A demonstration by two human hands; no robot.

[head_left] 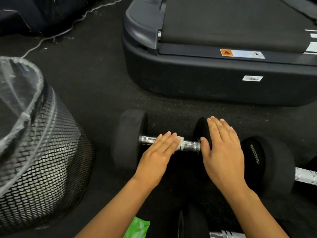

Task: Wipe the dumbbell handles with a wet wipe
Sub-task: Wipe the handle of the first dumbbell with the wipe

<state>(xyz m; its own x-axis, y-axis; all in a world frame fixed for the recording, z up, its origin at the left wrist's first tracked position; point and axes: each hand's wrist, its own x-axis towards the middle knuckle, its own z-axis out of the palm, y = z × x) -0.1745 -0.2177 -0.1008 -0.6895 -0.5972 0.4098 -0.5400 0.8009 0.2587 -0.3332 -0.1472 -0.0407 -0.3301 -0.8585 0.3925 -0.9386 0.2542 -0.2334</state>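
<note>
left hand (158,152) lies flat, fingers straight, pressing a white wet wipe (180,143) onto the chrome handle (190,145) of the dumbbell (130,140) on the floor; only a bit of wipe shows past the fingertips. right hand (223,152) is open too, palm resting on the dumbbell's right-side head, looks like it steadies it. so wiping is underway on this handle, roughly mid-bar; can't tell how much of the bar is already done. right of the right hand sits a second dumbbell (267,162), handle bare, no wipe on it. below both hands a third dumbbell handle (226,235) peeks in at the frame edge. likely those remain. green wipe pack (137,228) lies below the left forearm. mesh bin (39,152) with clear liner far left of the left hand, probably for the used wipe.
</note>
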